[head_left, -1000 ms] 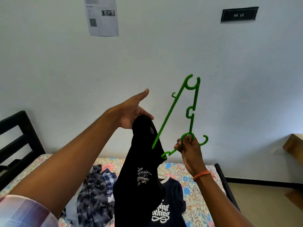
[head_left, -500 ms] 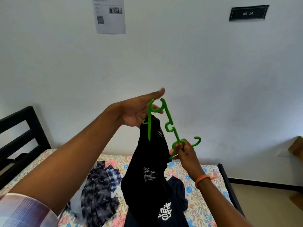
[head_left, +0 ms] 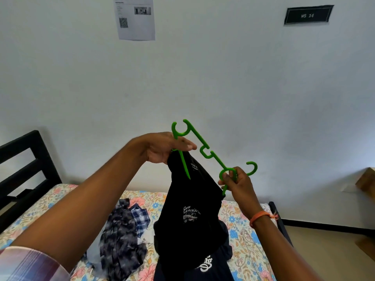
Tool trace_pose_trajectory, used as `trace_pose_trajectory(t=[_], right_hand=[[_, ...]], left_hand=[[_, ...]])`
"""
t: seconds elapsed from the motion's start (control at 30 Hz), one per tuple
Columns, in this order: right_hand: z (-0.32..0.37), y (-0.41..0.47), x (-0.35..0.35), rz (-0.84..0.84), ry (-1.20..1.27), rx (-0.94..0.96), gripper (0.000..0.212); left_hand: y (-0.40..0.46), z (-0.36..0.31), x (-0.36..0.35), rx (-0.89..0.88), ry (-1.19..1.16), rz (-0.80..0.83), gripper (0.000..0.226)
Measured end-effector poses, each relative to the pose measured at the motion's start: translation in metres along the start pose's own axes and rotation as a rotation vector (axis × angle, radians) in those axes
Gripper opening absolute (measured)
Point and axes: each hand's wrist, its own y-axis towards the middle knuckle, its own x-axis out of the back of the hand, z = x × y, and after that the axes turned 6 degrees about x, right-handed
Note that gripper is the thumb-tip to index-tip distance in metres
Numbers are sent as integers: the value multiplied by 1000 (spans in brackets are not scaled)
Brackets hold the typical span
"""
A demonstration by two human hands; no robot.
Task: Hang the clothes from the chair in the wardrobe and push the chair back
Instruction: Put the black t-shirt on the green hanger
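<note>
My left hand (head_left: 162, 149) pinches the limp, light tee (head_left: 190, 209) at its collar, my right hand (head_left: 233, 183) grips the stiff hanger (head_left: 205, 153) by its hook end, so I'd feed the arm through the neck

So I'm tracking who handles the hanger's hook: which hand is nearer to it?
Right. The right hand grips the green hanger just beside its hook, while the left hand holds the black T-shirt collar at the hanger's far end.
</note>
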Motion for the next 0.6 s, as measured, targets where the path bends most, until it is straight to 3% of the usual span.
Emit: trace_pose_trajectory(t=[0.07, 0.17, 0.27, 0.4, 0.47, 0.6], right_hand=[[10, -2, 2, 68, 245, -33, 22], [16, -1, 7, 133, 354, -12, 48], [12, -2, 5, 46, 507, -42, 63], [7, -9, -14, -166, 718, -145, 39], [6, -13, -25, -254, 732, -142, 25], [5, -18, -38, -482, 564, -101, 30]], left_hand=[[3, 3, -2, -12, 48, -31, 20], [2, 3, -1, -59, 61, -3, 23], [1, 2, -2, -104, -34, 140, 48], [4, 2, -16, -195, -223, 419, 102], [4, -1, -24, -195, -277, 442, 111], [-2, -10, -35, -183, -309, 436, 115]])
